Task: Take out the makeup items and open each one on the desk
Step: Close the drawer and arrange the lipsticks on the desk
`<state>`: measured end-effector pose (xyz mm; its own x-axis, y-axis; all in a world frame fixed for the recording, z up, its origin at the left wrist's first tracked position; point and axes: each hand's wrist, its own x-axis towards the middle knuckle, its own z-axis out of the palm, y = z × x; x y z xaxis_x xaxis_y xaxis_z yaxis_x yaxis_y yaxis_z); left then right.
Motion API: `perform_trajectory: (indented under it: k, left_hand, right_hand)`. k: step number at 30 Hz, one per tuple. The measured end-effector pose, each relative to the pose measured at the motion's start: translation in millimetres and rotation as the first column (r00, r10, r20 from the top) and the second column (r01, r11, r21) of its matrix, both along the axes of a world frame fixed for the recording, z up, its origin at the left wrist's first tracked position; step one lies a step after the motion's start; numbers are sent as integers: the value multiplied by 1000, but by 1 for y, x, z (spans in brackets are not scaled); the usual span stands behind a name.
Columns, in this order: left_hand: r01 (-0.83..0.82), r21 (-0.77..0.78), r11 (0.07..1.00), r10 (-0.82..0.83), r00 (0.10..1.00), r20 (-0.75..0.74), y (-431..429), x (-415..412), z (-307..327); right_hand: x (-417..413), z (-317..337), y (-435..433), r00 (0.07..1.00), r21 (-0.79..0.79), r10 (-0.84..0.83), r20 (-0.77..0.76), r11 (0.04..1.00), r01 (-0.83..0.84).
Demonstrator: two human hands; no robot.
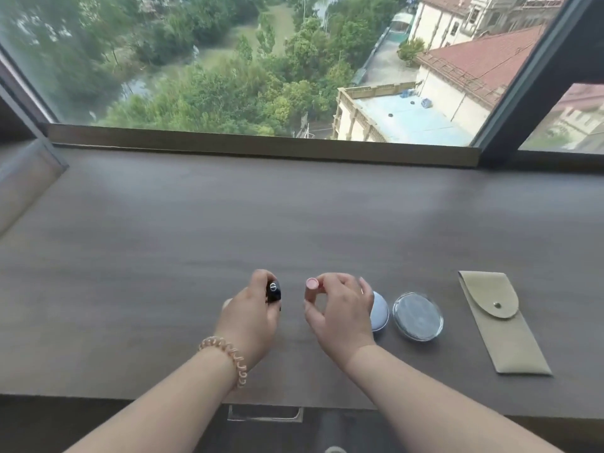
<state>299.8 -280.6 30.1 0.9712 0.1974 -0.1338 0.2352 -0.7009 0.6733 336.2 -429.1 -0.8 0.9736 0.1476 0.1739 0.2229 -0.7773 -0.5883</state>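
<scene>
In the head view, the only view here, both hands work at the near middle of the brown desk [163, 223], just above the drawer handle [265, 415]. The left hand [251, 317], with a spiral band [225, 358] on the wrist, has its fingers curled around a black lipstick piece [274, 291] and holds it upright; I judge it is the cap, but this cannot be told for sure. The right hand [341, 308] pinches a pink lipstick tube [311, 287] between thumb and forefinger, while the other fingers are spread loose. The two pieces are apart, the black one at 9 o'clock from the pink one, with a clear gap between them.

At 3 o'clock from the right hand, partly hidden behind it, lies a pale blue round item [380, 312], and just beside it a clear round lid [417, 316] with a dark inside, so this compact seems already opened. Further toward 3 o'clock the beige pouch [500, 325] lies flat with its flap snapped shut.

The step in hand seems to be opening the lipstick. To do it well, I think each piece should be set down upright, well apart from the compact, so nothing rolls. The pink tip should not touch the desk. The pouch may need a check for more items; its inside is not visible.
</scene>
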Motion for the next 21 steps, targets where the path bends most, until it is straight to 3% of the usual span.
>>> perform_trajectory:
  k: [9,21]
  left_hand:
    - [-153,5,988,152,984,-87,-37,10,-18]
    - [-88,-48,995,88,996,-12,-51,12,-27]
  right_hand:
    - [15,-30,-20,994,-73,106,33,992,-103]
    - [10,-34,-22,993,-126,3,121,992,12]
